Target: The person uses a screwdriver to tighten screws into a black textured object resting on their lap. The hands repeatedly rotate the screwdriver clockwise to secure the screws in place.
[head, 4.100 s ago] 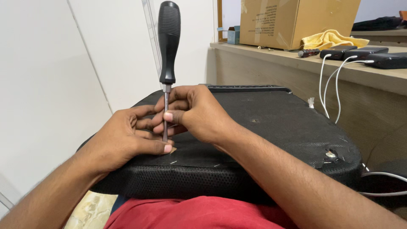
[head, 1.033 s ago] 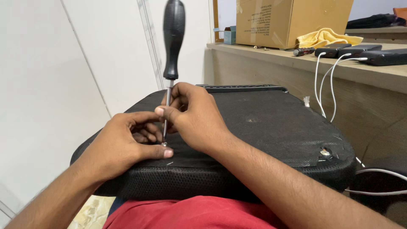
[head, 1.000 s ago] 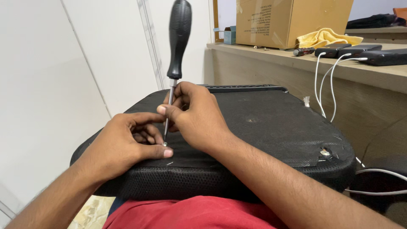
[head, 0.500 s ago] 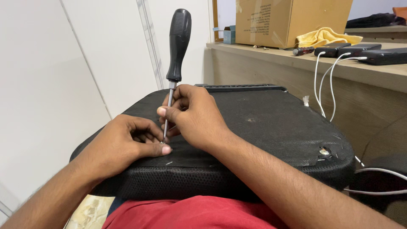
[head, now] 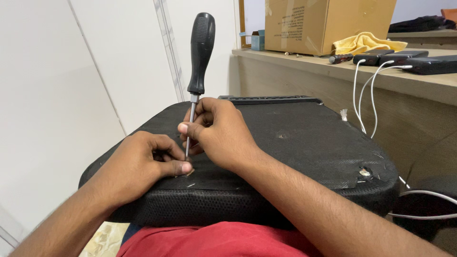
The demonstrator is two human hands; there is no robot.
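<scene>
Screwdriver with a black handle stands nearly upright over a black fabric-covered seat cushion, its handle leaning slightly to the right above both hands and its thin metal shaft running down between them. The right hand pinches the shaft just below the handle, thumb and fingers closed narrowly around the metal. The left hand lies knuckles-up on the cushion just left of the shaft, fingers curled in and thumb pressed flat beside the tip; whether it grips anything small there cannot be told. The tip meets the cushion's near edge, close to small metal staples. Behind, a wooden shelf carries a cardboard box, a yellow cloth and dark devices with white cables hanging down.
</scene>
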